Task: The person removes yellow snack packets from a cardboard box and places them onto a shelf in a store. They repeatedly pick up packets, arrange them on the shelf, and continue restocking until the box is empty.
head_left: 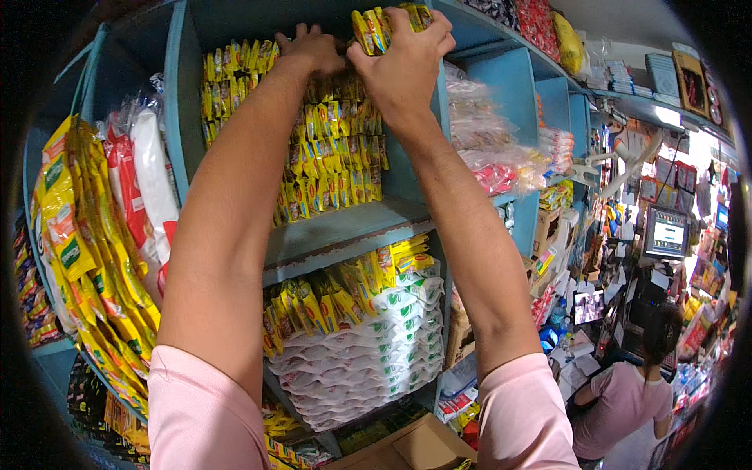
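My right hand [403, 70] grips a small row of yellow packets [373, 30] at the top right of a blue shelf compartment. Beside it, my left hand [313, 52] reaches in with fingers spread over the top of the stacked yellow packets [333, 149]. These packets stand in several tight tiers, partly hidden by my left forearm. The kind of goods inside them is too small to make out.
Below the shelf board [345, 235], more yellow packets [313, 301] lie on stacked white bags [360, 352]. Yellow pouches [70, 211] hang at left. Clear plastic packs [489, 133] fill the right compartment. An open cardboard box [431, 442] is below; a person [627, 399] is at lower right.
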A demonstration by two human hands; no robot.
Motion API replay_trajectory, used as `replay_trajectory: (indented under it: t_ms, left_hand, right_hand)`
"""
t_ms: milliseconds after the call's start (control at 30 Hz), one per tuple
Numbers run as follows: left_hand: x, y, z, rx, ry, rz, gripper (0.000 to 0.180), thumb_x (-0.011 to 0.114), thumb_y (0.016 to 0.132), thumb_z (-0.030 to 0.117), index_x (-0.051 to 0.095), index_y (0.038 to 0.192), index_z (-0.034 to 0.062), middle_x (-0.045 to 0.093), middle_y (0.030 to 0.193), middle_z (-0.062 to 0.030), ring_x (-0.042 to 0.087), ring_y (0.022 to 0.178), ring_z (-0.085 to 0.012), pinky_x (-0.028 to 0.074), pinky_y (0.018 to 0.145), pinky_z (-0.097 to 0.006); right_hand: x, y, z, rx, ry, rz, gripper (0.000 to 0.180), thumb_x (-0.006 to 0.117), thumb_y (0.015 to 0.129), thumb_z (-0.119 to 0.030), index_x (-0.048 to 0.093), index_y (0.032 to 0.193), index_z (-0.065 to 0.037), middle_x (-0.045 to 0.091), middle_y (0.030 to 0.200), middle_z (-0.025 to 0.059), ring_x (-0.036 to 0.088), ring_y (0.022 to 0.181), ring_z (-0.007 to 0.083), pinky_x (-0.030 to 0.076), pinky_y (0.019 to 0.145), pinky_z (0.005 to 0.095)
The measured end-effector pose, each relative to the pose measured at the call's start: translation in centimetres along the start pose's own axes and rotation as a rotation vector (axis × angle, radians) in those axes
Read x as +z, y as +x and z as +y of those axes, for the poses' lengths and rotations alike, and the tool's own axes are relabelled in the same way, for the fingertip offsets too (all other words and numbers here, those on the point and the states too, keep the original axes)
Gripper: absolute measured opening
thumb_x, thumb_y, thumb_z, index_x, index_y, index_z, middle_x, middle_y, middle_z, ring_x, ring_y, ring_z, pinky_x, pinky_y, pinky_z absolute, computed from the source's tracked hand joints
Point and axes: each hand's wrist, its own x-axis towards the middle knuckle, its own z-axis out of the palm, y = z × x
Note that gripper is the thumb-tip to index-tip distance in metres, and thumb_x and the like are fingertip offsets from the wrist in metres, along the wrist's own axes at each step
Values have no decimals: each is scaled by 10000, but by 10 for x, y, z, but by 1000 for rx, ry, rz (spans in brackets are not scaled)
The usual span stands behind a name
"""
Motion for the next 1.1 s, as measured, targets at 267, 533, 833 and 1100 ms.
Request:
replay_trajectory:
  t_ms: [267,533,833,1100]
  left_hand:
    - [17,-3,-16,-69,-2,76,753,603,873,624,553,1527,254,301,1702,-105,253,1570,-360,99,1213,-754]
    - [15,-17,-9,-60,18,182,738,642,897,674,604,1471,210,433,1625,-107,349,1520,-374,191,1206,-732]
    - [30,4,-24,-43,13,287,495,651,939,445,680,1323,133,632,1418,-138,574,1340,-389,370,1123,-707]
    - [35,15,-41,19,33,262,605,609,926,527,639,1412,168,509,1557,-133,454,1456,-367,355,1170,-658]
  right_hand:
    - [9,0,-13,30,5,52,560,863,723,-177,676,1231,-32,486,1347,309,439,1280,503,435,1068,548]
    - [33,-16,6,140,-17,131,675,885,705,-365,652,1264,-67,426,1353,320,424,1256,482,374,1100,560]
    - [41,-17,-16,181,-117,-85,648,840,769,-291,604,1312,-27,472,1348,337,455,1257,502,425,1059,563]
    - [121,-1,33,2,-239,-605,587,666,927,-379,585,1393,-32,481,1454,311,462,1275,549,397,1107,597]
